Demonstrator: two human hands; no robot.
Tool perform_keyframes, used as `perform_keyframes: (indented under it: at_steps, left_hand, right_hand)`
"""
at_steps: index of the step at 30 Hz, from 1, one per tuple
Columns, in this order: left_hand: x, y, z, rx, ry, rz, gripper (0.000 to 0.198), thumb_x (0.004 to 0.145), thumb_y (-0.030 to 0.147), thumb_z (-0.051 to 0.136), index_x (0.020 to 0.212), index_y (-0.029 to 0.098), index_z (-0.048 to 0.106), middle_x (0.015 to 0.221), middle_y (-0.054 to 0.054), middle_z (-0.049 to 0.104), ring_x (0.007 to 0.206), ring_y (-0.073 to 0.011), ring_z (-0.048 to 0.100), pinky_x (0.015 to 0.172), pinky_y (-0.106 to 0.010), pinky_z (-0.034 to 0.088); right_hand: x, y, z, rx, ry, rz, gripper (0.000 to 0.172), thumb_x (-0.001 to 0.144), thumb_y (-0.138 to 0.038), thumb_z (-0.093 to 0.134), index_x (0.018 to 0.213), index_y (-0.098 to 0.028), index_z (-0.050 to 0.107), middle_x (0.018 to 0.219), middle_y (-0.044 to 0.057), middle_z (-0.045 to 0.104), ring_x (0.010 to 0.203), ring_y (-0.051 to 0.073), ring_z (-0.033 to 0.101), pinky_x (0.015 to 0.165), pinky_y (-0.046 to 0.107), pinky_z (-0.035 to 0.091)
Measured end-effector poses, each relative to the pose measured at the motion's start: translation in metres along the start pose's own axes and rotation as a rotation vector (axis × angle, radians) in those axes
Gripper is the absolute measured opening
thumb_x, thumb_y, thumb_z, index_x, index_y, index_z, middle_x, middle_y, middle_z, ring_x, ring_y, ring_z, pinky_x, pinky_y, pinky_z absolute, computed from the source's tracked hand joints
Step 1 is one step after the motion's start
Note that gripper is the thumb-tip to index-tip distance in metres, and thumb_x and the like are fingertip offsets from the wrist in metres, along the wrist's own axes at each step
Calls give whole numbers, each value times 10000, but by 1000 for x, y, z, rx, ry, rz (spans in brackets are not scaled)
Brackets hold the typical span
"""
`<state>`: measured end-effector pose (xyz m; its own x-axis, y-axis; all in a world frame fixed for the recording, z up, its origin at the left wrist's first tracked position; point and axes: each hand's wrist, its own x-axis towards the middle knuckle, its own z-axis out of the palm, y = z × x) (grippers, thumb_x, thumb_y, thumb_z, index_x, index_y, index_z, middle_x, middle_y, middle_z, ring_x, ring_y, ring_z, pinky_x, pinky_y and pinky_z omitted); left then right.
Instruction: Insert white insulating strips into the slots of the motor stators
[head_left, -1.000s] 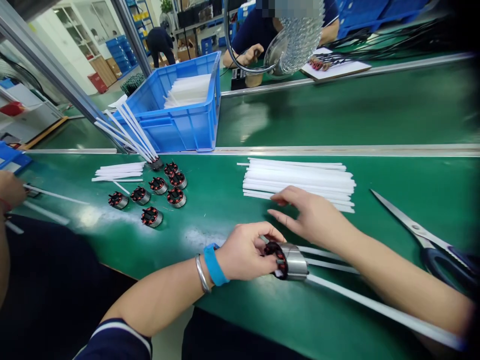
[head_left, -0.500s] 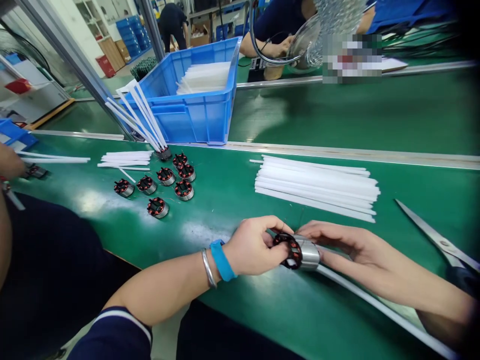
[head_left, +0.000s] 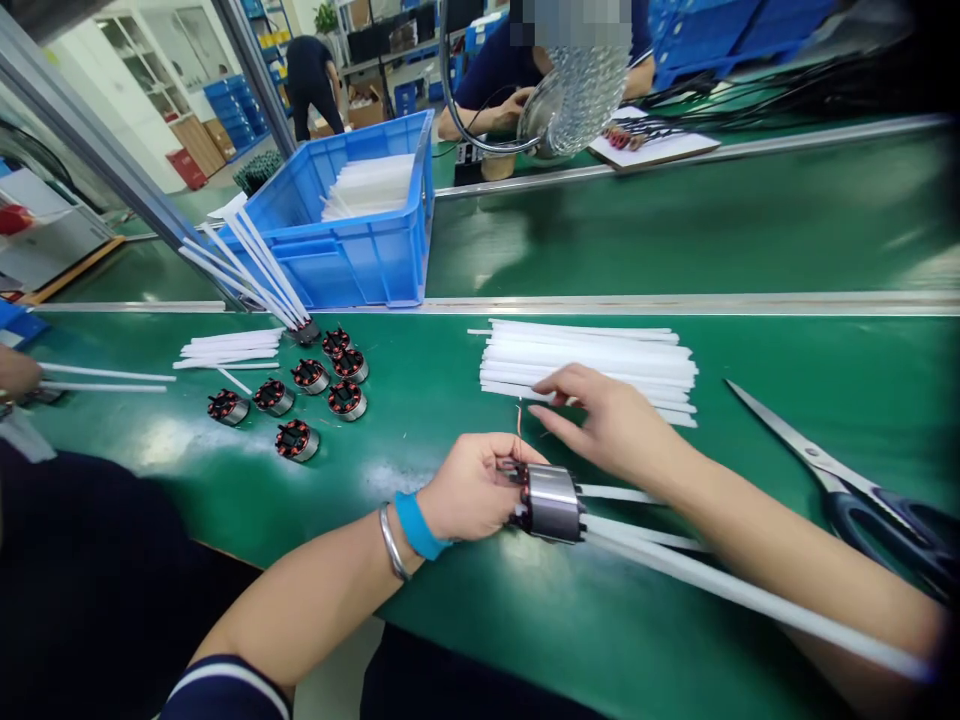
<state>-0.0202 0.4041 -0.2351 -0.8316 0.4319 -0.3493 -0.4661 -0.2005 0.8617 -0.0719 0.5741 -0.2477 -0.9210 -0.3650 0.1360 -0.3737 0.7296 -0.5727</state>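
Note:
My left hand [head_left: 472,490] grips a round metal motor stator [head_left: 551,503] near the table's front edge. Long white tubes [head_left: 720,585] stick out of the stator to the right. A thin copper wire stands up from it. My right hand [head_left: 604,420] reaches with fingers stretched out to the pile of white tubes [head_left: 592,365] lying on the green table [head_left: 420,440], fingertips touching the pile's near edge.
Several small stators [head_left: 311,385] lie at the left, one with white tubes [head_left: 247,265] in it. A blue crate [head_left: 352,255] stands behind them. Scissors [head_left: 847,480] lie at the right. Another person's hand [head_left: 15,372] works at the far left, and others sit across the belt.
My right hand left the stator and moved back up to the pile of tubes. My left hand turned the stator so its metal side faces up.

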Motion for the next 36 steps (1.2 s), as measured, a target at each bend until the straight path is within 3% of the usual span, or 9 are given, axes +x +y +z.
perform_keyframes:
  at_steps: [5,9,13,17,20,25,28,32,36]
  left_hand:
    - [3,0,-2,-46,-48,-83,436,462,272,815,764,105,548,615,-24,629,501,-160,612,470,-286,519]
    - [6,-1,-4,-51,-87,-89,428,494,286,810,774,105,542,637,-43,649,509,-179,630,455,-279,526]
    - [7,0,-6,-10,-71,-89,429,488,279,812,763,108,531,645,-46,652,521,-188,637,464,-289,536]
    - [8,2,-6,56,-51,-102,434,534,324,784,814,110,531,632,-49,644,543,-198,649,460,-243,520]
    - [7,5,-6,54,-66,-113,486,568,312,764,940,120,518,715,-54,647,561,-206,658,443,-221,511]
    - [3,11,-5,5,-123,-119,739,610,232,749,1217,238,328,829,-36,652,565,-200,663,458,-244,539]
    - [2,11,-5,-5,-126,-119,639,612,215,746,1155,205,408,830,-48,659,569,-204,665,450,-229,538]
    - [5,7,-7,-5,-128,-119,368,663,227,699,972,129,526,753,-71,670,578,-211,668,448,-208,533]
    - [5,4,-8,-51,-141,-114,330,695,225,637,996,116,554,778,-93,681,616,-231,675,480,-228,545]
  right_hand:
    - [22,-6,18,-206,-38,-2,188,832,-191,422,765,-132,587,885,117,555,755,247,549,584,334,361]
    - [20,-7,18,-236,-23,35,157,843,-222,459,897,-122,566,898,113,553,735,232,550,579,314,349]
    - [18,-4,15,-174,-30,20,150,837,-232,472,728,-157,545,780,77,553,688,212,537,588,311,349]
    - [7,-3,4,-8,26,-1,153,847,-256,433,742,-169,503,793,78,561,779,217,535,689,336,386]
    - [-13,0,-16,196,3,17,247,890,-361,351,807,-167,478,729,53,572,668,162,552,639,296,436]
    - [-45,4,-52,661,-324,50,300,822,-447,531,734,-160,532,592,-13,511,533,99,471,494,215,370]
    - [-53,6,-61,781,-439,73,242,797,-398,596,738,-166,564,629,-19,488,553,90,415,503,218,317]
    - [-56,4,-63,784,-432,83,257,778,-414,616,704,-170,582,633,-9,502,567,103,412,524,233,311]
    - [-55,-2,-59,858,-422,73,271,739,-425,649,692,-166,584,611,-11,493,554,104,392,521,236,301]
